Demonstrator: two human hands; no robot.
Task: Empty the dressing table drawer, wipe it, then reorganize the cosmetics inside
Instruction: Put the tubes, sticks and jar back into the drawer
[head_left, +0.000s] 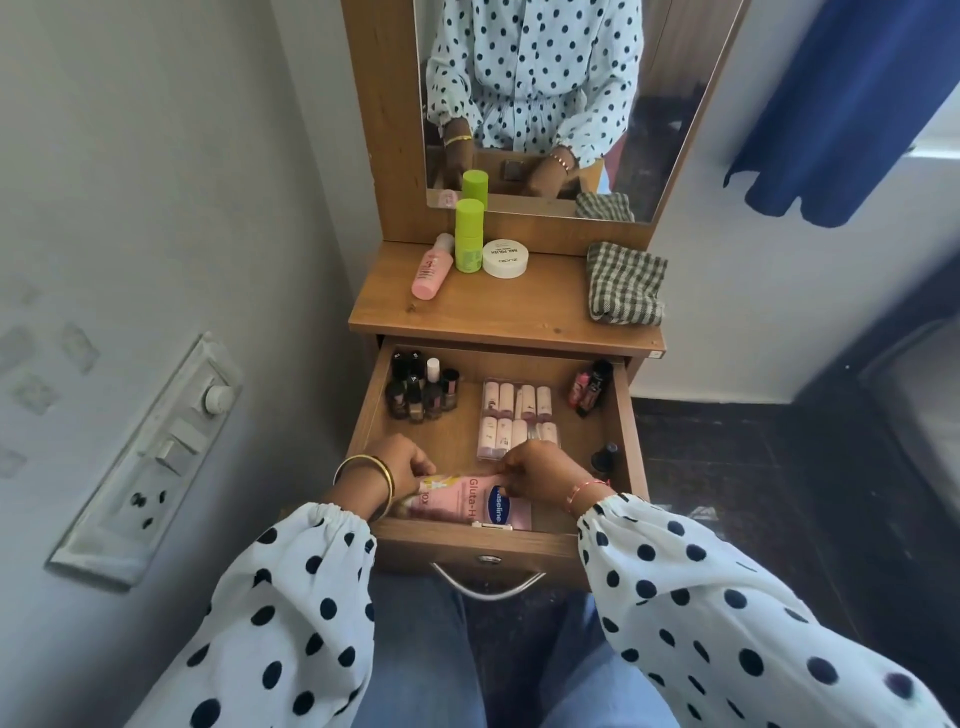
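Pink lotion tube (467, 501), labelled Vaseline, is gripped at both ends by the left hand (402, 467) and right hand (537, 475), lying flat at the drawer (470, 543) front. Reorganizing is judged well advanced: beyond the hands, nail polishes (421, 389) and a lipstick tray (517, 418) are arranged. Farther off, on the tabletop (530, 306), three containers and the checked cloth (626, 283) are left.

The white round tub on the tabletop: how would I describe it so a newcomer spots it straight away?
Start at the mirror and drop to the wooden tabletop below it. At the back left stands a small group: a pink bottle lying tilted, a lime-green stick upright, and the white round tub on the right. It is the only low, flat, white one, with printing on its lid.
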